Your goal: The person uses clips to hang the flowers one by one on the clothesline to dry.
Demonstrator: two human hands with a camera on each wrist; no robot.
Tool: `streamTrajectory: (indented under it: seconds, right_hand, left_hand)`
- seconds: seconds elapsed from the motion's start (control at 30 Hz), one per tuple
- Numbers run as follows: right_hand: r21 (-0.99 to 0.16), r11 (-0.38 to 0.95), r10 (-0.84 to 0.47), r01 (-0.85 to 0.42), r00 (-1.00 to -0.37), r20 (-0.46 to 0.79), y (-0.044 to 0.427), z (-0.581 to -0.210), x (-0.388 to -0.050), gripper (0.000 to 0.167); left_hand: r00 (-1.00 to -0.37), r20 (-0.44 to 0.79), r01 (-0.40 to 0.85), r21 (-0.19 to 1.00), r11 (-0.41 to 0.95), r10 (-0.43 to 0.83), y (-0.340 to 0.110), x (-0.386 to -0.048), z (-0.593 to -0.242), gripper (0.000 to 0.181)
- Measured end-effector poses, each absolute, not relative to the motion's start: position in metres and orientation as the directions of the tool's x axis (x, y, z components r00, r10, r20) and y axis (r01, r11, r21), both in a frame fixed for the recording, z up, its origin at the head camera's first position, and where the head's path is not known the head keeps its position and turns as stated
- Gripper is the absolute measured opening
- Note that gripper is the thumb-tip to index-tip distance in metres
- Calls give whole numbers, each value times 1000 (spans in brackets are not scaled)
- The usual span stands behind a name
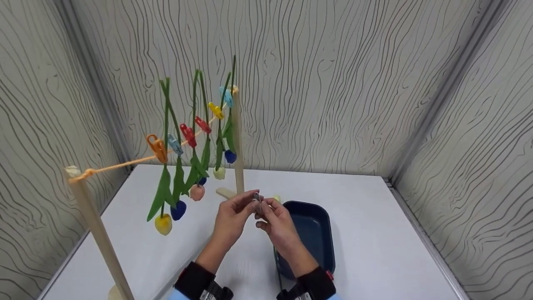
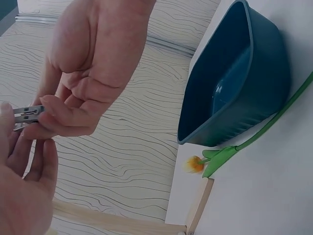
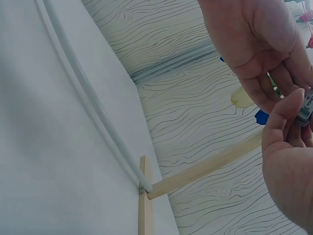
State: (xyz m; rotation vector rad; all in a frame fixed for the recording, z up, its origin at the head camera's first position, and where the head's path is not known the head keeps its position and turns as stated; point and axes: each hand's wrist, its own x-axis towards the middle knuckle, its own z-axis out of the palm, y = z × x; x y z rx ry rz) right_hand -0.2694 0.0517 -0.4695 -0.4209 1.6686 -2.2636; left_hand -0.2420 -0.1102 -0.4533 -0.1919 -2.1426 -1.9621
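Observation:
In the head view, the left hand and right hand meet in front of the body. Between their fingertips they pinch a small grey clothespin, partly hidden by the fingers. The left wrist view shows the grey clothespin more plainly, with fingers of both hands on it. Beyond the hands, a yellow-orange tulip with a green stem lies on the table along the bin. To the left, several tulips, among them a yellow one and a pink one, hang upside down from a cord.
The orange cord runs between two wooden posts, the near post and the far post. Coloured clothespins, such as an orange one, grip the stems there. A dark blue bin stands right of the hands on the white table.

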Motion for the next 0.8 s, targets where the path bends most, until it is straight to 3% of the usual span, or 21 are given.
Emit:
streamTrajectory:
  seconds: [0.23, 0.33, 0.4, 0.5, 0.6, 0.7, 0.8]
  right_hand:
    - [-998, -47, -343, -38, -938, 52, 57, -475, -278, 23]
    - [-978, 149, -373, -149, -924, 84, 61, -478, -291, 22]
    - [-901, 331, -453, -280, -885, 109, 66, -482, -301, 18]
    - [-619, 566, -625, -544, -773, 108, 74, -490, -316, 9]
    - [-251, 635, -741, -731, -668, 71, 78, -498, -328, 3]
    - [34, 634, -773, -772, -634, 22, 74, -503, -338, 8]
    - [211, 613, -775, -762, -632, -31, 65, -506, -345, 10]
  left_hand:
    - [-958, 264, 252, 961, 112, -109, -117, -242, -449, 33]
    - [-950, 278, 262, 957, 126, -141, -121, -244, -444, 30]
    - [-945, 287, 267, 954, 134, -158, -123, -244, -440, 29]
    - [-937, 295, 267, 950, 163, -187, -126, -243, -433, 28]
    - [-930, 297, 258, 947, 193, -215, -129, -241, -426, 26]
    - [-923, 304, 256, 943, 213, -235, -132, -242, -421, 25]
    - [-921, 307, 254, 939, 231, -238, -133, -244, -417, 23]
